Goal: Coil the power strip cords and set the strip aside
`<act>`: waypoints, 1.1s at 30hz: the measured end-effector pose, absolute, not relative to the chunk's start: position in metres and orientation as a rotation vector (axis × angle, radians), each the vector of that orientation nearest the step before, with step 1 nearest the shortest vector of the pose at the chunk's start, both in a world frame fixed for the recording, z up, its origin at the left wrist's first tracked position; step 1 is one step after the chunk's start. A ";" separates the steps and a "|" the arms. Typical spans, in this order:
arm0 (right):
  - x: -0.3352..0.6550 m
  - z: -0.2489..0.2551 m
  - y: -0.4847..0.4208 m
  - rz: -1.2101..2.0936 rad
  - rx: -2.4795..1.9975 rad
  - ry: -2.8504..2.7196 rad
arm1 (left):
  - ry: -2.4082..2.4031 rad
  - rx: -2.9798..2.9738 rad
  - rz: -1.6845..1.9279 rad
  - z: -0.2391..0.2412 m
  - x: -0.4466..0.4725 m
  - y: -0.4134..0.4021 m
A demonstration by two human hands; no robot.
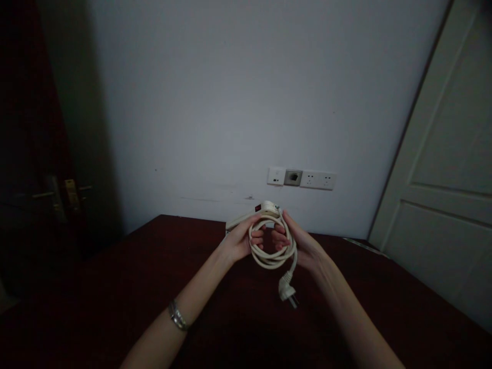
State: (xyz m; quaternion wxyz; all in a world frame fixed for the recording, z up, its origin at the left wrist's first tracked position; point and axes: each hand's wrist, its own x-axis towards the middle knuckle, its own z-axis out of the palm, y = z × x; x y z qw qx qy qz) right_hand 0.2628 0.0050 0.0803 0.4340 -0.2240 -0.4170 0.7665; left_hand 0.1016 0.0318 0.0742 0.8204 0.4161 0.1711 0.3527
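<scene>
A white power strip (pixel 253 213) with a red switch is held above a dark red table (pixel 115 287). Its white cord (pixel 273 259) is wound into loose loops between both hands. My left hand (pixel 242 240) curls around the strip's body and the left side of the coil. My right hand (pixel 298 242) wraps the right side of the loops, fingers inside the coil. The plug (pixel 286 290) dangles below the coil on a short length of cord. A silver bracelet (pixel 177 315) sits on my left wrist.
A row of white wall sockets (pixel 302 179) is set in the grey wall behind the table. A white door (pixel 442 169) stands at the right. A dark door with a brass handle (pixel 57 197) is at the left.
</scene>
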 end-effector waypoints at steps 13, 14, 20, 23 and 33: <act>0.261 0.074 0.010 2.113 -0.293 -1.058 | 0.215 0.919 0.589 0.070 0.089 0.041; 0.261 0.073 0.010 2.133 -0.278 -1.047 | 0.228 0.907 0.569 0.069 0.089 0.042; 0.253 0.059 0.019 2.100 -0.238 -0.909 | 0.437 0.840 0.630 0.057 0.097 0.046; 0.250 0.052 0.024 2.043 -0.254 -0.859 | 0.439 0.758 0.684 0.053 0.103 0.044; 0.252 0.061 0.014 2.023 -0.311 -0.973 | 0.219 0.784 0.592 0.063 0.088 0.042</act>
